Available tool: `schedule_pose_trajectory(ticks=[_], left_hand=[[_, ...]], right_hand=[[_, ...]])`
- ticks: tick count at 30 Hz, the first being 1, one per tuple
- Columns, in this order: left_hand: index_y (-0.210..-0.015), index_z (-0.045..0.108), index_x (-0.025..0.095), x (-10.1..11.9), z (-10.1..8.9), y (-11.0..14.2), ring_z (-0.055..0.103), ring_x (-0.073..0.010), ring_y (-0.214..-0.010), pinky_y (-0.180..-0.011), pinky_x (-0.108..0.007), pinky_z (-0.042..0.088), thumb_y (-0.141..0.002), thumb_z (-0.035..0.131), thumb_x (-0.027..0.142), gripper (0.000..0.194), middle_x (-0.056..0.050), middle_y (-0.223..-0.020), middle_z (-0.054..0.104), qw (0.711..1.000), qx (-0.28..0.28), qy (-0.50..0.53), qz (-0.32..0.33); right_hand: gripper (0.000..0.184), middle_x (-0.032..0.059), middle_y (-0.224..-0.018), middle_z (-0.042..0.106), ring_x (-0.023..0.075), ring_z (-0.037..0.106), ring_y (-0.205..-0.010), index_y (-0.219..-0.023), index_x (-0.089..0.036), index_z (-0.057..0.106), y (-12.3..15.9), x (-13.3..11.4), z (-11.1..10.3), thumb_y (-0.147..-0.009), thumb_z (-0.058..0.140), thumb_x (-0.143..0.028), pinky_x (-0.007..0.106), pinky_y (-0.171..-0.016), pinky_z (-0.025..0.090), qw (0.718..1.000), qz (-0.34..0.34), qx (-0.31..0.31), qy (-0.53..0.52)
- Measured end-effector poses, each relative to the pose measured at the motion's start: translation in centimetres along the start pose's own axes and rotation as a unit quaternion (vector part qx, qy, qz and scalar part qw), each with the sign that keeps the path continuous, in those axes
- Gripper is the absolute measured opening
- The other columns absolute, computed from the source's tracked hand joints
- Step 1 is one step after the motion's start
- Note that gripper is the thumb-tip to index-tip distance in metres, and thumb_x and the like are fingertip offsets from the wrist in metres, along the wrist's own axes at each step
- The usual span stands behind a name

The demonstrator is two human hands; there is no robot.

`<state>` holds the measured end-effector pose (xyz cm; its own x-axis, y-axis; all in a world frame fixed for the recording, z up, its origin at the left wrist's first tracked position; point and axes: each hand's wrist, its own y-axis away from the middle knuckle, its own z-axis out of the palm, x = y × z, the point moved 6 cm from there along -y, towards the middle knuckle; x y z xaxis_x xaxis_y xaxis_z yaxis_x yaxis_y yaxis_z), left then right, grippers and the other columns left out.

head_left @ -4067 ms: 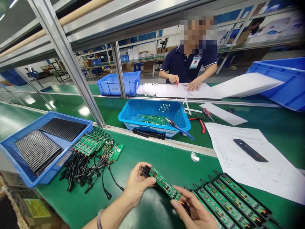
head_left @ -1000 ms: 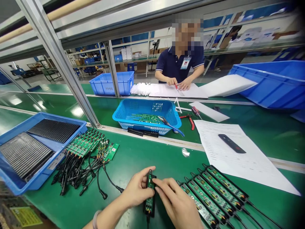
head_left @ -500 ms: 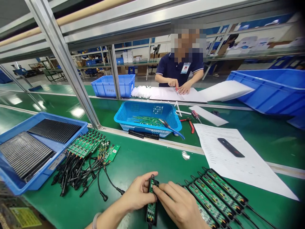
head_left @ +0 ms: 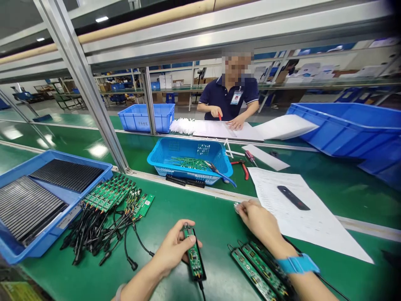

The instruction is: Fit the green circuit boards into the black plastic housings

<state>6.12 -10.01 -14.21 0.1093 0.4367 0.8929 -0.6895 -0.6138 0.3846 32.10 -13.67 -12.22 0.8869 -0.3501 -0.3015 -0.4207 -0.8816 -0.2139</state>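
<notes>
My left hand (head_left: 171,251) is closed round a narrow green circuit board in a black case (head_left: 194,258), held just above the green bench with its cable trailing toward me. My right hand (head_left: 257,218) reaches forward over the bench, its fingertips pinched at a small shiny scrap (head_left: 236,206) beside the corner of a printed paper sheet (head_left: 300,217). A blue band (head_left: 297,264) is on that wrist. Under my right forearm lies a row of several cased green boards (head_left: 257,267).
A pile of bare green boards with black cables (head_left: 106,209) lies left, beside a blue tray of black strips (head_left: 40,200). Beyond the rail stands a blue basket (head_left: 189,161) with cutters (head_left: 221,172). A black remote (head_left: 293,197) rests on the paper. A person (head_left: 230,98) works opposite.
My right hand has left the cased board and moved forward-right to the small scrap near the paper. My left hand alone holds the board now.
</notes>
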Motion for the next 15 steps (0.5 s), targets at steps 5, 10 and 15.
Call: schedule_pose_trajectory(ticks=[5,10,15], left_hand=[[-0.103,0.049,0.019,-0.5,-0.1,-0.4,0.069,-0.0183,-0.064,-0.048,-0.021,0.041,-0.074,0.061,0.064,0.055,-0.006,-0.081,0.071,1.0,0.015,-0.001,0.017],[-0.091,0.048,0.018,-0.3,-0.2,-0.3,0.066,-0.0164,-0.059,-0.05,-0.021,0.041,-0.076,0.062,0.059,0.045,-0.004,-0.074,0.07,0.997,0.029,0.024,0.06],[-0.106,0.049,0.018,-1.0,0.4,0.2,0.067,-0.0201,-0.079,-0.059,-0.026,0.048,-0.078,0.063,0.056,0.049,-0.012,-0.101,0.07,0.997,0.021,0.069,0.041]], right_hand=[[0.02,0.0098,-0.077,0.061,0.0251,0.064,-0.065,-0.069,-0.02,0.057,1.1,-1.8,-0.6,-0.085,0.047,-0.02,0.032,-0.052,0.044,1.0,-0.012,-0.001,0.001],[0.01,0.0007,-0.083,0.063,0.0156,0.065,-0.07,-0.092,-0.024,0.059,8.9,-10.8,0.9,-0.087,0.06,-0.033,0.022,-0.062,0.054,0.979,-0.142,-0.069,-0.13],[0.053,0.0132,-0.1,0.062,0.0238,0.069,-0.082,-0.132,-0.011,0.042,14.1,-13.3,2.9,-0.083,0.056,-0.022,0.028,-0.064,0.059,0.976,-0.184,0.043,-0.106]])
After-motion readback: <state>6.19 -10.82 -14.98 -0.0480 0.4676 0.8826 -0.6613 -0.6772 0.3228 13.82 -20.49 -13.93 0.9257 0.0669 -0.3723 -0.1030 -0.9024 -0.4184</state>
